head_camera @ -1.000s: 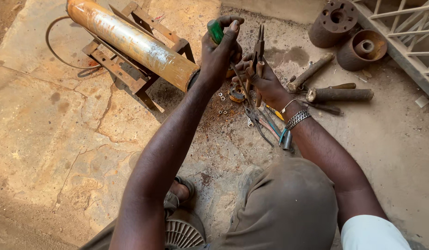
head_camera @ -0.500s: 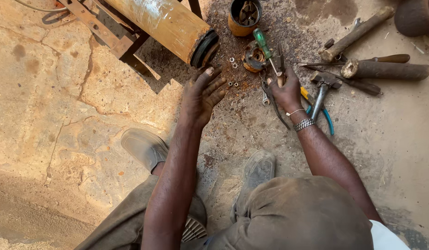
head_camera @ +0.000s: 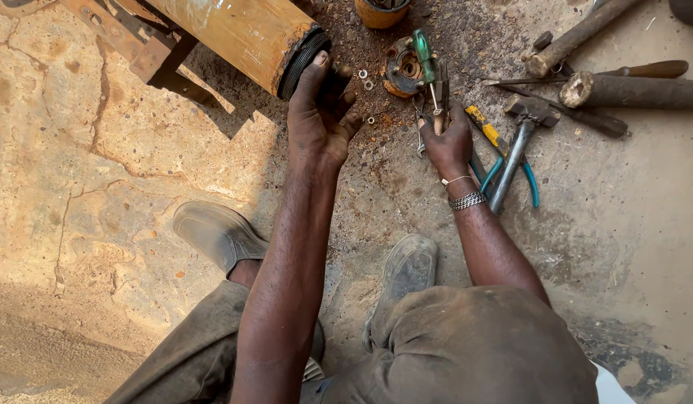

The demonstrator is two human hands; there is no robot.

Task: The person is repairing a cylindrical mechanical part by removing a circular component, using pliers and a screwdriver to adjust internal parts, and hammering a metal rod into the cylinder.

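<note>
Rusty orange metal cylinder (head_camera: 241, 34) with a black threaded end is touched by the spread, unclenched left hand (head_camera: 320, 120). A green-handled screwdriver (head_camera: 428, 67) is gripped upright by the right hand (head_camera: 447, 142), above scattered tools on the concrete floor (head_camera: 99, 164).

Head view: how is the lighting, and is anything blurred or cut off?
Head view: hard sunlight, dark shadow under the rusty cylinder; left hand and right hand sharp, no motion blur; cylinder and wooden handles cropped by the frame edges.
</note>
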